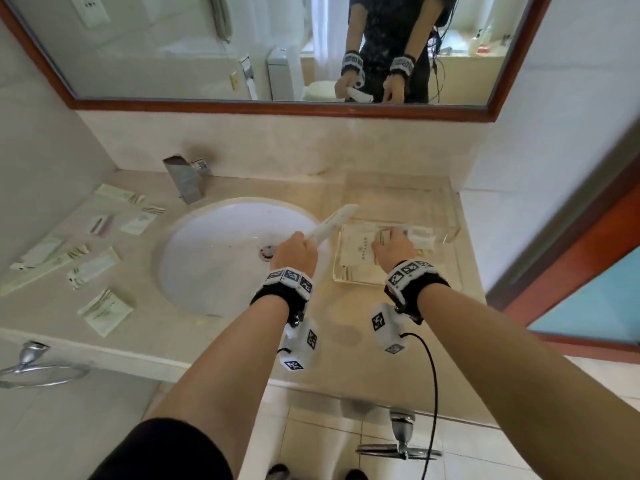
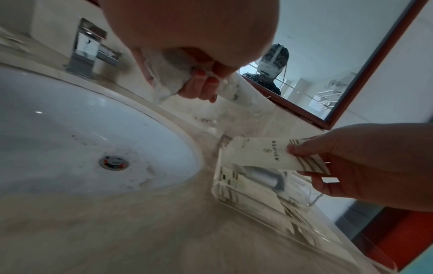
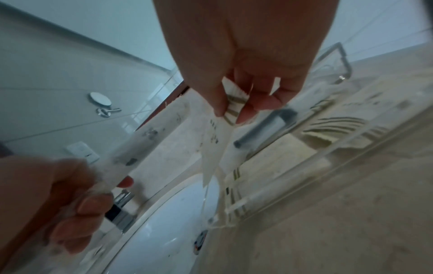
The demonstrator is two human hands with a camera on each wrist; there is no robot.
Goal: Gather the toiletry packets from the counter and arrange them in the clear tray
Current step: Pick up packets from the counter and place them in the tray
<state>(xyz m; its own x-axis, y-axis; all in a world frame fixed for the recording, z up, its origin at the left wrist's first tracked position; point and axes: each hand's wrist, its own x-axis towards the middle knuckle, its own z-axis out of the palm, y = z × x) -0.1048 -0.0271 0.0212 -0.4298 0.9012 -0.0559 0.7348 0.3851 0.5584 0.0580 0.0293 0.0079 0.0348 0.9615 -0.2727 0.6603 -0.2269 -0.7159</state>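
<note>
My left hand (image 1: 294, 251) grips a long white packet (image 1: 332, 225) over the right edge of the sink; the same long packet (image 2: 164, 81) bunches in its fingers in the left wrist view. My right hand (image 1: 393, 245) pinches a cream packet with striped end (image 2: 269, 155) just above the clear tray (image 1: 450, 233), tilted over it; the same cream packet (image 3: 218, 140) hangs from thumb and fingers in the right wrist view. The tray (image 2: 339, 241) holds several flat packets and a grey-capped tube (image 2: 264, 176). Several more packets (image 1: 100, 268) lie on the counter left of the sink.
A white sink (image 1: 221, 258) lies between the loose packets and the tray, with a chrome faucet (image 1: 187, 180) behind it. A framed mirror (image 1: 277, 46) covers the back wall. A towel ring (image 1: 38, 368) hangs below the counter's front edge at left.
</note>
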